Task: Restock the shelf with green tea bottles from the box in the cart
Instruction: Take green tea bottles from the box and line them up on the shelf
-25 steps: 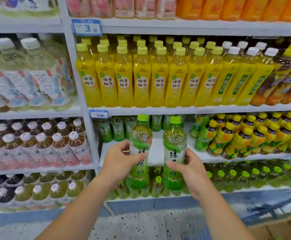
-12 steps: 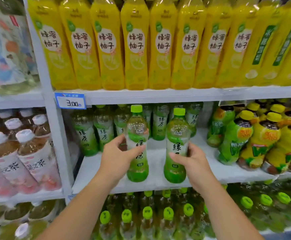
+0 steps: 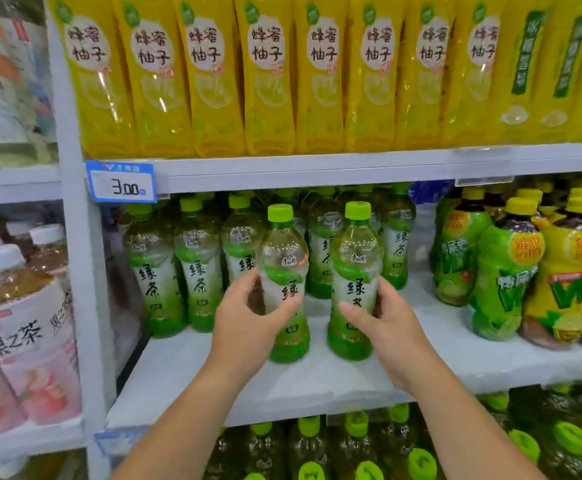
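Bottles of green tea, one in each hand, stand upright over the front of the middle shelf [image 3: 317, 386]. The left hand [image 3: 248, 327] wraps the waist of the left green tea bottle [image 3: 284, 251], thumb across the label front and fingers curled behind. The right hand [image 3: 390, 323] grips the right green tea bottle [image 3: 356, 251] the same way from the other side. Holding low on the body keeps the caps clear of the shelf board above and lets each label face outward, which suits a display row.

Both bases sit at or just above the bare white board; whether they touch it cannot be told. The two bottles are side by side, near each other but apart, directly in front of the standing green tea bottles [image 3: 154, 271] already lined up at the back. That open front strip looks like the gap being filled, so this is likely the set-down step, with release to follow once the bases are seated.

A price tag [image 3: 120, 181] hangs on the shelf edge above. Yellow honey-pomelo bottles [image 3: 206, 81] fill the upper level, and yellow-capped bottles [image 3: 504, 271] crowd the right end of the same shelf, so drifting rightward risks knocking them. White-capped bottles [image 3: 23, 306] occupy the left bay. The box and cart are out of view.
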### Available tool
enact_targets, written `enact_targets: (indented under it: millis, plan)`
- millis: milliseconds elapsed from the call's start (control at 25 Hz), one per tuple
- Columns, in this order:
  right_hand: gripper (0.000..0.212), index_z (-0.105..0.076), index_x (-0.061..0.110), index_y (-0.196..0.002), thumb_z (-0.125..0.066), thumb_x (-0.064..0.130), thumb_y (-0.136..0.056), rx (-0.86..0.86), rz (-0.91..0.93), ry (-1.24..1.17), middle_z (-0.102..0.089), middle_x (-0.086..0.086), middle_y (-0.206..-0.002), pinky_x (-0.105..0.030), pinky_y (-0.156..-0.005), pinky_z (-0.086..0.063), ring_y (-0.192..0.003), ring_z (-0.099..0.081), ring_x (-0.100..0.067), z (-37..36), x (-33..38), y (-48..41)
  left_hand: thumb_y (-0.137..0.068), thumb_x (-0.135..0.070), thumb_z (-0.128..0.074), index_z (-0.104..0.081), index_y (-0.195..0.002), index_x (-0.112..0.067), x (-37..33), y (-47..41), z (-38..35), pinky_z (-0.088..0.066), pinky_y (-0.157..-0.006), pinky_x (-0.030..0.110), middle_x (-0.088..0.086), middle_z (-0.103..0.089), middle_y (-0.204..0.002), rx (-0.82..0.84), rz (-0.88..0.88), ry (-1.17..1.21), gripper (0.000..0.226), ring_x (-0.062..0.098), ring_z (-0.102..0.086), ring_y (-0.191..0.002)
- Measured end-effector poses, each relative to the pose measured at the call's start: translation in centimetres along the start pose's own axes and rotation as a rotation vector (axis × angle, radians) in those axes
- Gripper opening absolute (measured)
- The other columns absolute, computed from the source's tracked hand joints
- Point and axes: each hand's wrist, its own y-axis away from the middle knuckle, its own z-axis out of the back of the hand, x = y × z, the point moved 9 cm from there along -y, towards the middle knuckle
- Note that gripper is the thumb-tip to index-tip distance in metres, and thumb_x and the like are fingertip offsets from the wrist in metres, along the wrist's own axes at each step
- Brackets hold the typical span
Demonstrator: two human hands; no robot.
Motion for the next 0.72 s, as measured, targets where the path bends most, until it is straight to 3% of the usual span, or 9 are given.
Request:
enact_targets:
  millis: [120, 240, 400, 520, 640, 720]
  plan:
    - [0.055, -0.045, 0.031, -0.133, -0.072, 0.029, -0.086, -0.047, 0.016, 0.086, -0.06, 0.015, -0.126, -0.031, -0.097, -0.049, -0.116, -0.058, -0.002, 1.2, -1.1, 0.6, -0.075, -0.041, -0.084, -0.063, -0.127, -0.03, 1.5, 1.0, 0.1, -0.055, -0.092, 0.029, -0.014, -0.062, -0.112, 0.011, -0.01, -0.085, 0.057, 0.002, -0.062, -0.104]
    - [0.05, -0.051, 0.027, -0.131, -0.073, 0.02, -0.087, -0.039, -0.002, 0.149, -0.06, 0.009, -0.126, -0.033, -0.096, -0.05, -0.118, -0.056, -0.008, 1.9, -2.3, 0.7, -0.075, -0.039, -0.084, -0.066, -0.124, -0.029, 2.5, 1.7, 0.1, -0.051, -0.086, 0.016, -0.016, -0.065, -0.113, 0.034, 0.019, -0.129, 0.053, -0.004, -0.06, -0.103]
    - [0.038, -0.063, 0.027, -0.119, -0.075, 0.014, -0.085, -0.01, -0.012, 0.129, -0.071, 0.005, -0.116, -0.039, -0.097, -0.052, -0.112, -0.065, -0.013, 1.8, -2.7, -0.8, -0.076, -0.032, -0.085, -0.063, -0.119, -0.029, 2.0, 1.0, -0.3, -0.054, -0.088, 0.02, -0.02, -0.067, -0.108, 0.006, 0.022, -0.146, 0.048, -0.001, -0.064, -0.101]
    - [0.031, -0.066, 0.028, -0.111, -0.072, 0.01, -0.086, -0.014, 0.011, 0.15, -0.074, 0.006, -0.11, -0.028, -0.087, -0.055, -0.103, -0.069, -0.008, 1.4, -2.2, -2.1, -0.081, -0.032, -0.082, -0.066, -0.105, -0.027, 1.7, 0.5, -0.9, -0.052, -0.079, 0.016, -0.02, -0.066, -0.099, -0.053, -0.004, -0.226, 0.03, 0.002, -0.063, -0.097]
    - [0.029, -0.066, 0.027, -0.11, -0.071, 0.009, -0.087, -0.034, 0.036, 0.181, -0.074, 0.01, -0.106, -0.015, -0.074, -0.054, -0.094, -0.069, 0.0, 1.2, -2.1, -3.2, -0.083, -0.038, -0.078, -0.07, -0.111, -0.023, 2.1, 0.1, -1.4, -0.054, -0.089, 0.032, -0.008, -0.062, -0.101, -0.106, -0.02, -0.304, 0.033, 0.01, -0.058, -0.094]
    - [0.031, -0.066, 0.024, -0.114, -0.072, 0.01, -0.087, -0.037, 0.041, 0.192, -0.073, 0.011, -0.107, -0.014, -0.073, -0.054, -0.095, -0.069, 0.0, 1.2, -2.3, -3.8, -0.085, -0.039, -0.075, -0.07, -0.106, -0.024, 1.6, 0.0, -1.7, -0.054, -0.088, 0.035, -0.008, -0.063, -0.099, -0.121, -0.029, -0.352, 0.026, 0.012, -0.059, -0.093]
